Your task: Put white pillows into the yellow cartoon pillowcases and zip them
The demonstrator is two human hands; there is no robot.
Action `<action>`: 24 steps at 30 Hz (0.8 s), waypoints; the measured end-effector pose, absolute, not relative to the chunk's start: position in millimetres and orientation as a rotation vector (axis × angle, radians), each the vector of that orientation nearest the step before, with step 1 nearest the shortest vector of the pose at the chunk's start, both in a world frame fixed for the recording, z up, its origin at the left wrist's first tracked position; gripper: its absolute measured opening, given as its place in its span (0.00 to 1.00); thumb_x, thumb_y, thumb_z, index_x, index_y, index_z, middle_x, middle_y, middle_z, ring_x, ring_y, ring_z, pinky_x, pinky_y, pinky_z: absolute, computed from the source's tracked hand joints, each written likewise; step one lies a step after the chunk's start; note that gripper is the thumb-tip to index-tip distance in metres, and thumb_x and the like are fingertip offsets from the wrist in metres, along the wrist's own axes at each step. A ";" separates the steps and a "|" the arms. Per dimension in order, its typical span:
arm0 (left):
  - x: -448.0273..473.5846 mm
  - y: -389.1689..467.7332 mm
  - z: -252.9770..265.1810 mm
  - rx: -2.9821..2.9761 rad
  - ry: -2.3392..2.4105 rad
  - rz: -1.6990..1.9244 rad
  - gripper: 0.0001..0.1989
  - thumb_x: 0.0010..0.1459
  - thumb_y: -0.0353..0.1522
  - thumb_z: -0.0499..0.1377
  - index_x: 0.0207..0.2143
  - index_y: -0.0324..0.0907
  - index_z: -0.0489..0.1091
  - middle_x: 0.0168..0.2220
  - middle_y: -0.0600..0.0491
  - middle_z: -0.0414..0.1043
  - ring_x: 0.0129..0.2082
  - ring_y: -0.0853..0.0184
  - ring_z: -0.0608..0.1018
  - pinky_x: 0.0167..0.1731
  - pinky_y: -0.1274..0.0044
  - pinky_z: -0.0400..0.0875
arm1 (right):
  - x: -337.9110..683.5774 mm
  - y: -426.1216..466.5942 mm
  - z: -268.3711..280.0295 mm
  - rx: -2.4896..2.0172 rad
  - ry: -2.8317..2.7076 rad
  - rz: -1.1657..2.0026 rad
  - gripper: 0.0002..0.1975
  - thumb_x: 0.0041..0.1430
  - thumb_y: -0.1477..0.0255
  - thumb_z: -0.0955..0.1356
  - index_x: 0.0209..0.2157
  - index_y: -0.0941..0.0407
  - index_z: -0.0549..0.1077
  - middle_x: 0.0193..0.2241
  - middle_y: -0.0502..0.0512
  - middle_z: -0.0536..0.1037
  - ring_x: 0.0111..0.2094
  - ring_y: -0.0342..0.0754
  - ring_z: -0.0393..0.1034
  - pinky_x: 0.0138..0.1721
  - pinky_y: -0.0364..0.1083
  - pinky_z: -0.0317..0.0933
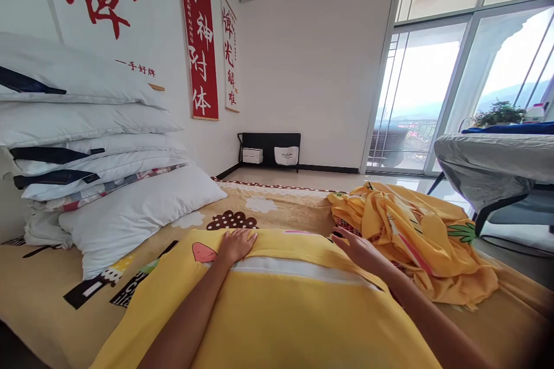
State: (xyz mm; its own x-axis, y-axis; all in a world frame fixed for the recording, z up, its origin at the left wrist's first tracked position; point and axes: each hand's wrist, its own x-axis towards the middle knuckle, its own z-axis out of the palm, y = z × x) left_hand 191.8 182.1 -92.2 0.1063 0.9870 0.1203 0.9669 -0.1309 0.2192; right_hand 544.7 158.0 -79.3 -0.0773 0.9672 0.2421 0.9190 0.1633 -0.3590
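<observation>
A yellow pillowcase (298,311) lies in front of me, plumped out, with a strip of white pillow (298,266) showing through a long gap across it. A pink print shows at its left and a dark one near its right corner. My left hand (237,246) rests flat on the far left part of the case, fingers stretched out. At the far right corner, my right hand (357,248) lies along the edge with its fingers extended. Neither hand grips the cloth. Close beside my right hand is a crumpled heap of yellow printed covers (415,230).
White pillows (86,121) are stacked at the left, with one white pillow (151,213) leaning at their base. Everything lies on a tan patterned sheet (38,288). A low black shelf (270,144) stands by the far wall. A grey-covered table (493,155) is at the right.
</observation>
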 end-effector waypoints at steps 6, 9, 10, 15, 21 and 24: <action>188.7 187.7 -94.9 2.243 2.027 0.327 0.27 0.64 0.47 0.39 0.57 0.49 0.64 0.62 0.50 0.61 0.62 0.58 0.62 0.60 0.59 0.51 | 465.3 112.2 -96.9 -1.525 -2.381 0.260 0.32 0.65 0.51 0.50 0.65 0.50 0.53 0.66 0.51 0.50 0.67 0.49 0.40 0.65 0.57 0.38; 187.4 188.8 -94.6 2.244 2.016 0.333 0.27 0.64 0.47 0.39 0.57 0.50 0.64 0.62 0.51 0.61 0.63 0.59 0.62 0.60 0.60 0.51 | 473.1 93.9 -114.1 -1.524 -2.284 0.165 0.30 0.66 0.53 0.49 0.65 0.49 0.54 0.66 0.50 0.51 0.67 0.48 0.40 0.66 0.56 0.38; 187.0 189.1 -94.8 2.246 2.009 0.342 0.26 0.64 0.47 0.39 0.57 0.50 0.64 0.62 0.51 0.61 0.63 0.59 0.62 0.60 0.60 0.51 | 480.8 89.2 -118.8 -1.530 -2.255 0.131 0.30 0.66 0.54 0.50 0.64 0.49 0.55 0.65 0.50 0.52 0.67 0.48 0.42 0.66 0.56 0.39; 186.7 188.3 -95.2 2.255 1.988 0.423 0.25 0.64 0.46 0.41 0.55 0.49 0.66 0.60 0.50 0.64 0.61 0.58 0.64 0.60 0.59 0.51 | 520.2 72.9 -143.0 -1.526 -2.175 -0.008 0.28 0.67 0.57 0.50 0.65 0.51 0.53 0.66 0.51 0.51 0.67 0.50 0.40 0.66 0.58 0.39; 188.5 153.5 -76.4 2.414 1.926 0.799 0.23 0.67 0.39 0.39 0.56 0.43 0.66 0.62 0.48 0.62 0.63 0.64 0.60 0.61 0.65 0.51 | 549.3 43.3 -178.4 -1.588 -2.011 -0.217 0.31 0.67 0.57 0.51 0.67 0.51 0.40 0.66 0.52 0.48 0.66 0.52 0.42 0.63 0.61 0.47; 178.3 107.7 -78.0 2.688 1.696 1.272 0.23 0.67 0.35 0.40 0.60 0.42 0.61 0.63 0.46 0.60 0.64 0.63 0.59 0.60 0.65 0.52 | 578.2 12.1 -211.2 -1.624 -1.986 -0.302 0.32 0.66 0.58 0.53 0.67 0.49 0.36 0.66 0.51 0.49 0.65 0.53 0.47 0.60 0.59 0.55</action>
